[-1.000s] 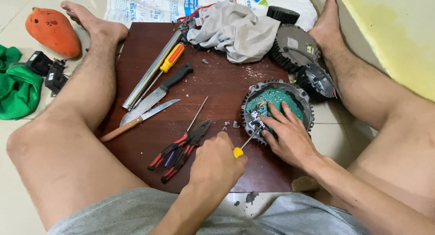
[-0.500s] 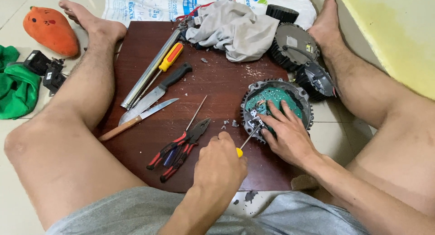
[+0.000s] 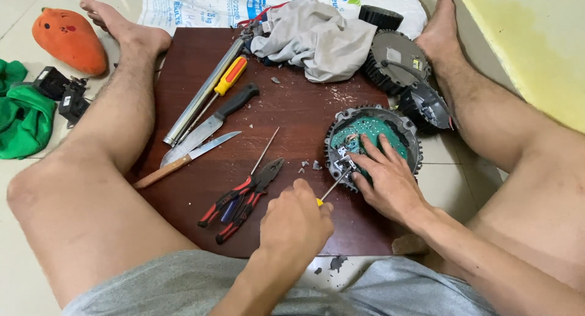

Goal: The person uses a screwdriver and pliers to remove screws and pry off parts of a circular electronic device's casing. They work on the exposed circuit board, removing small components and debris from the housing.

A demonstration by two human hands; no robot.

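Now, head view — left hand (image 3: 295, 221) is fisted around the yellow-handled screwdriver (image 3: 332, 187), whose tip sits at the near-left rim of the round motor housing (image 3: 373, 140). Right hand (image 3: 387, 179) lies spread, flat on that housing, gripping nothing. Versus half a second back: both hands unchanged in place. Red-handled pliers (image 3: 241, 200) lie left of the housing on the brown board (image 3: 292, 109) — knives beyond them.

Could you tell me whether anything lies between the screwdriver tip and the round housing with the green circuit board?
Nothing visible does: the left hand holds the screwdriver with its tip already at the round housing, which the right hand steadies.
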